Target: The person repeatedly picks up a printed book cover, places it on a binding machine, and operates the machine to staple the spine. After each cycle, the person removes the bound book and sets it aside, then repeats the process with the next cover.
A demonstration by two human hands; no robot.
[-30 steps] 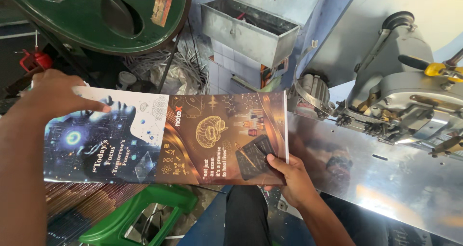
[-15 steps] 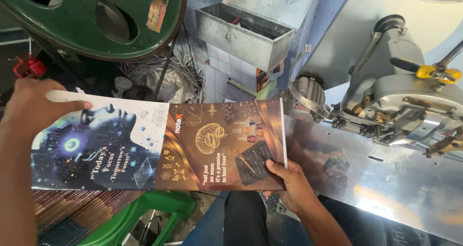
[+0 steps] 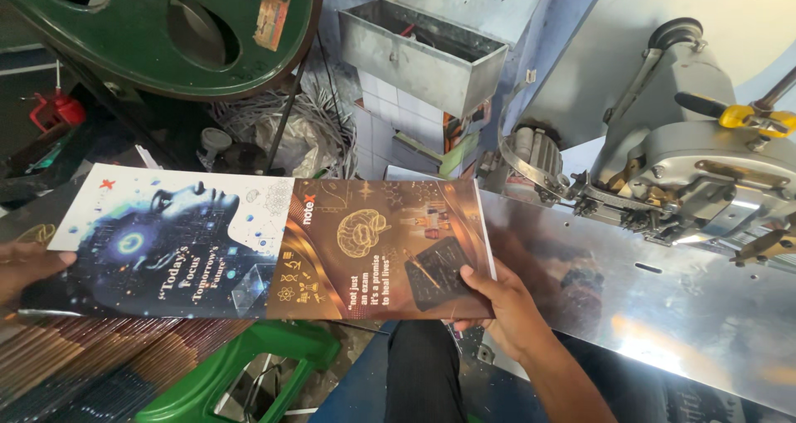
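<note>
glossy cover sheet (image 3: 274, 249): printed card, dark blue artwork on the left half, brown and gold on the right, held flat and spread wide between both hands above the lap.
right hand (image 3: 502, 303): fingers closed on the sheet's right edge, thumb on top of the brown half.
left hand (image 3: 29, 265): at the left border of the view, thumb over the sheet's left edge, gripping it.
green stool (image 3: 240, 369): plastic, below the sheet.
stack of covers (image 3: 99, 357): lower left, under the sheet's blue half.
metal table (image 3: 647, 299): shiny plate just right of the sheet.
stitching machine (image 3: 696, 158): grey, beyond the plate.
grey metal box (image 3: 419, 54): open, further back.
green wheel (image 3: 166, 25): top left, farthest.
</note>
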